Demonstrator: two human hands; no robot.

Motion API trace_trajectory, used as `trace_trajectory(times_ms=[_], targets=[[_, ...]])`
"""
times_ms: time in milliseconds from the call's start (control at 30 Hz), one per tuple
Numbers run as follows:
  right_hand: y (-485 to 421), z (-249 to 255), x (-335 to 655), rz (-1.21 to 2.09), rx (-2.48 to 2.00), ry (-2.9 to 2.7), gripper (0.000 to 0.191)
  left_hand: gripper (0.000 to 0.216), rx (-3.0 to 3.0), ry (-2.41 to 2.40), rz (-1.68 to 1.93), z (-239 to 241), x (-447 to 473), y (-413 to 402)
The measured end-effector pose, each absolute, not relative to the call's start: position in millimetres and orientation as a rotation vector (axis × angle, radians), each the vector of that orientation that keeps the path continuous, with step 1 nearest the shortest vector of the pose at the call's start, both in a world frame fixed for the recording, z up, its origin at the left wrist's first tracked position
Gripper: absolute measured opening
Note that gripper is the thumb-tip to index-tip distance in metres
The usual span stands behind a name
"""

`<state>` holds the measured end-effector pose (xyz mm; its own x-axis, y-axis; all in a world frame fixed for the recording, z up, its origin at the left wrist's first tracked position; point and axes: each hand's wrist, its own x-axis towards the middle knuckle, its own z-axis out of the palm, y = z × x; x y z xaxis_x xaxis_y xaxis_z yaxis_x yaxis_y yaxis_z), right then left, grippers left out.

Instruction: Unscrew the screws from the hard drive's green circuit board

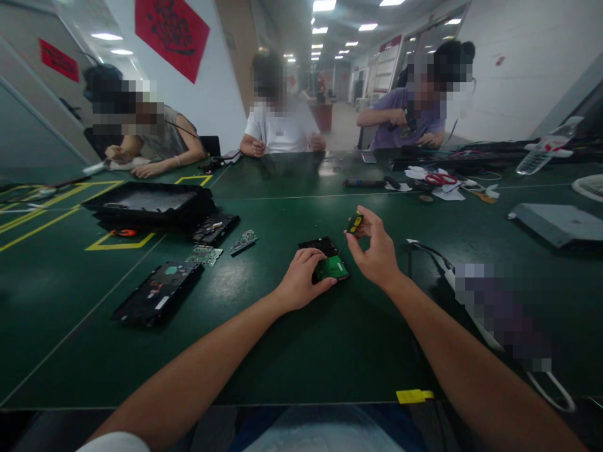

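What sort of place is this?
Probably an electronics workroom: a large green table, loose circuit boards lying on it, and a yellow-and-black tool in the right hand.

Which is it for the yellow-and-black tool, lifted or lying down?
Lifted: the right hand pinches the tool above the table.

No text legible. Big red paper [172, 37] on white pillar [219, 100], far left: black brush-style characters, too blurred to read. Smaller red sign [59, 59] left of it: dark characters, same issue. Bottle [541, 157], far right: red print on label, unreadable. White label [161, 302] on black casing [141, 307], near left: no legible print. Small white label [340, 266] on green board [330, 271], center: too small. Yellow tag [414, 396], near edge, right of center: any lettering unclear.
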<state>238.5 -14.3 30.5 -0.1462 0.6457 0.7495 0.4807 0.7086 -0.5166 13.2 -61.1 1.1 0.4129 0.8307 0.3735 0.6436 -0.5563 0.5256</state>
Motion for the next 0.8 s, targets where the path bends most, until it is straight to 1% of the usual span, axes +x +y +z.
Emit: trace_trajectory(times_ms=[133,333,600,800], targets=[[-15.0,31.1,238.2,0.085,-0.912,-1.783,0.064,0.05,2.385,1.282,0.903,1.2,12.7,-61.1],[-15.9,33.3,238.5,0.128,-0.901,-1.81,0.062,0.05,2.384,1.281,0.895,3.0,12.8,-63.1],[-14.0,30.4,240.1,0.045,-0.954,-1.754,0.064,0.051,2.398,1.263,0.899,2.8,12.9,-62.3],[-16.5,31.5,237.8,0.138,-0.917,-1.8,0.067,0.052,2.393,1.274,0.915,-3.7,12.1,-59.5]])
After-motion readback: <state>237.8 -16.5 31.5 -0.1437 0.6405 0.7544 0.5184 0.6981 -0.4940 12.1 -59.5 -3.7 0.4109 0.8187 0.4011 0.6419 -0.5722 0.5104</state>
